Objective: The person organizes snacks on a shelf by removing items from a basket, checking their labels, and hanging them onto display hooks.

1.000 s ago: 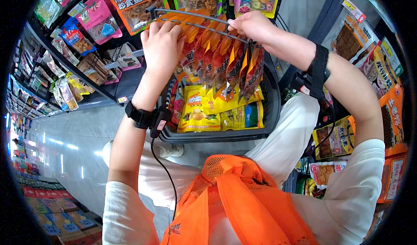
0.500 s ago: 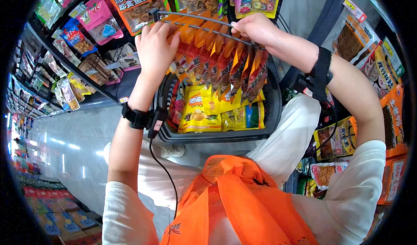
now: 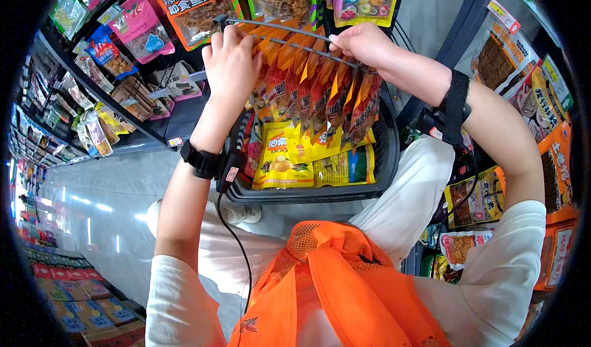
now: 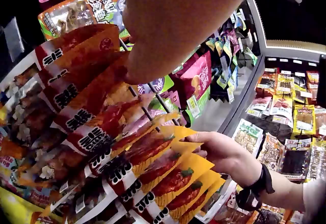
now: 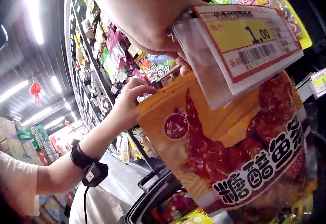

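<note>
A row of orange-and-red snack packets [image 3: 320, 91] [image 4: 122, 147] [image 5: 219, 147] hangs from a double-rod metal hook [image 3: 295, 32]. At the hook's far-left end, my left hand [image 3: 233, 67] [image 5: 130, 104] has loosely bent fingers against the packets' top edges; its exact contact is partly hidden. My right hand [image 3: 366, 44] [image 4: 224, 152] pinches the upper rod near its right end. In the right wrist view a 1.00 price tag [image 5: 254, 40] hangs in front of the packets, just below that hand. The packets hang over a black basket [image 3: 308, 193].
Yellow snack bags [image 3: 280, 162] lie inside the basket. Behind the hook hang fish-skin packets [image 3: 200, 11] and a candy bag [image 3: 363, 2]. Shelves of packets stand left and right, with a dark upright post [image 3: 458, 33] at the right. Grey floor [image 3: 111, 193] shows at left.
My left hand shifted left off the packets, then came back right against them. The packets swung slightly and spread along the hook. My right hand kept its pinch on the rod.
</note>
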The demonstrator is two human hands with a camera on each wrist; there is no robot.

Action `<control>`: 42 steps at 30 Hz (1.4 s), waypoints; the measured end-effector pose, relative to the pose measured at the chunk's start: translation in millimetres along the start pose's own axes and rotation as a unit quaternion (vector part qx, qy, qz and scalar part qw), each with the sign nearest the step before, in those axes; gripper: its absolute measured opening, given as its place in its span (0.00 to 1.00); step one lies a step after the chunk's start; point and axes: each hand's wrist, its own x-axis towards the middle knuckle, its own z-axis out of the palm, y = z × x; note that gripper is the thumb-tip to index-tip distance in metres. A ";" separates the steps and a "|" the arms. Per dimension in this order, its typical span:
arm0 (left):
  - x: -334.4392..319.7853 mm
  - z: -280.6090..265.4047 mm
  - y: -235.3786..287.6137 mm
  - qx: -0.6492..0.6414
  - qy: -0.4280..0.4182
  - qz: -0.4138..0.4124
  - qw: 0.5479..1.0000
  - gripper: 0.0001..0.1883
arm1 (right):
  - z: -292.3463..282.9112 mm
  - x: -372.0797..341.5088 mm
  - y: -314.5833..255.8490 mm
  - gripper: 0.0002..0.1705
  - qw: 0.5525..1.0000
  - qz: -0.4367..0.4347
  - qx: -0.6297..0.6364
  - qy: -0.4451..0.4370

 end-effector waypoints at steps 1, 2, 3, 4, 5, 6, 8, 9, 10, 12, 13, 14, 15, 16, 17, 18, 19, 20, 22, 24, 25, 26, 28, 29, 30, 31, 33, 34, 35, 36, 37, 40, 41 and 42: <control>0.7 0.8 0.2 -0.006 -0.021 -0.002 1.000 0.12 | 1.2 -0.1 0.0 0.14 1.000 0.001 -0.002 0.003; 1.1 1.5 0.4 -0.012 -0.041 -0.003 0.999 0.12 | 2.2 0.3 0.5 0.14 1.000 0.002 -0.002 0.003; 1.0 2.1 0.9 -0.012 -0.041 -0.003 0.999 0.12 | 3.1 1.0 1.3 0.14 1.000 -0.001 0.005 -0.001; 0.7 2.6 1.6 -0.018 -0.040 -0.001 0.999 0.11 | 3.2 1.4 1.8 0.14 1.000 -0.003 0.011 -0.006; 0.6 2.7 2.0 -0.023 -0.038 0.001 0.999 0.11 | 2.7 1.1 1.4 0.14 1.000 -0.003 0.011 -0.005; 0.6 2.5 2.1 -0.023 -0.038 0.001 0.999 0.11 | 2.2 0.4 0.7 0.14 1.000 0.001 0.008 -0.004; 0.2 2.2 2.1 -0.059 0.049 -0.007 0.997 0.10 | 2.1 0.0 1.1 0.14 1.000 0.003 0.004 -0.003; -0.1 4.7 -1.8 -0.058 0.049 -0.007 0.997 0.10 | 1.9 0.1 2.4 0.14 1.000 0.006 0.004 -0.002; -0.5 9.9 -10.5 -0.056 0.078 -0.027 0.995 0.10 | 1.5 0.3 3.2 0.14 1.000 0.008 0.005 -0.001; -0.4 15.4 -24.2 -0.042 0.116 -0.056 0.991 0.10 | -0.2 -1.4 3.3 0.14 1.000 0.005 0.002 -0.002; -2.9 17.8 -28.3 -0.040 0.115 -0.056 0.991 0.10 | -0.2 -2.1 3.0 0.14 1.000 0.002 -0.001 -0.003; -4.5 16.4 -30.4 -0.051 0.089 -0.057 0.993 0.10 | 0.2 -2.4 3.2 0.14 1.000 0.001 -0.001 -0.004; -6.1 14.9 -32.1 -0.061 0.062 -0.059 0.994 0.09 | 0.6 -2.4 3.2 0.14 1.000 -0.001 0.008 -0.008; -7.9 13.2 -31.8 -0.071 0.036 -0.055 0.995 0.09 | 0.8 -2.2 3.2 0.14 1.000 -0.002 0.017 -0.012; -9.6 11.5 -30.2 -0.080 0.009 -0.051 0.995 0.10 | 1.4 -0.3 4.7 0.14 1.000 -0.003 0.017 -0.014; -10.9 10.3 -27.8 -0.077 -0.004 -0.050 0.996 0.09 | 2.2 2.7 7.3 0.14 1.000 -0.003 0.016 -0.016; -11.3 9.7 -25.9 -0.074 -0.017 -0.049 0.996 0.09 | 2.7 4.5 8.7 0.14 1.000 -0.003 0.015 -0.018; -11.6 10.7 -25.3 -0.074 -0.017 -0.049 0.996 0.09 | 2.7 3.7 7.5 0.14 1.000 -0.003 0.014 -0.018; -12.2 13.5 -24.5 -0.058 0.051 -0.063 0.995 0.09 | 2.4 0.4 5.1 0.14 1.000 0.005 0.010 -0.017; -11.0 12.9 -26.3 -0.039 0.042 -0.075 0.996 0.09 | 1.4 -0.5 4.9 0.14 1.000 0.008 0.016 -0.014; -10.7 12.7 -27.9 -0.019 0.032 -0.086 0.996 0.09 | 1.0 -0.5 5.0 0.13 1.000 0.011 0.023 -0.013; -11.2 15.0 -30.4 -0.019 0.032 -0.087 0.995 0.09 | 0.5 0.0 5.0 0.13 1.000 0.010 0.022 -0.013; -12.5 20.7 -34.6 -0.039 -0.010 -0.077 0.996 0.09 | -0.3 1.2 5.4 0.13 0.999 0.025 0.028 -0.013; -12.8 20.0 -34.3 -0.038 -0.009 -0.078 0.996 0.09 | -0.1 1.8 5.9 0.13 0.999 0.024 0.028 -0.013; -13.4 18.9 -33.2 -0.044 -0.011 -0.080 0.996 0.09 | 0.4 2.5 6.9 0.13 0.999 0.016 0.031 -0.009; -13.7 18.4 -32.7 -0.051 -0.013 -0.081 0.995 0.09 | 1.0 3.0 7.7 0.13 0.999 0.008 0.034 -0.004; -14.7 20.5 -33.8 -0.066 -0.005 -0.079 0.995 0.08 | 2.0 3.3 8.9 0.13 0.999 0.005 0.034 -0.003; -15.5 21.5 -34.3 -0.081 0.003 -0.078 0.994 0.07 | 2.3 3.4 9.0 0.13 0.999 0.001 0.035 -0.003; -16.4 21.7 -34.5 -0.080 0.004 -0.079 0.994 0.07 | 2.6 3.2 8.5 0.13 0.999 0.000 0.034 -0.004; -17.1 21.7 -34.5 -0.085 0.005 -0.078 0.993 0.07 | 2.6 3.0 8.2 0.13 0.999 0.007 0.033 -0.008; -17.3 21.5 -34.3 -0.090 0.006 -0.076 0.993 0.07 | 2.6 2.8 7.8 0.13 0.999 0.014 0.032 -0.012; -16.3 16.5 -31.8 -0.088 -0.017 -0.085 0.992 0.07 | 2.5 1.5 5.6 0.13 1.000 0.018 0.019 -0.011; -16.2 15.3 -31.4 -0.088 -0.016 -0.085 0.992 0.07 | 2.8 0.8 5.2 0.13 1.000 0.017 0.018 -0.011; -16.1 14.1 -31.2 -0.083 -0.019 -0.084 0.993 0.08 | 3.3 0.4 5.0 0.13 0.999 0.022 0.024 -0.013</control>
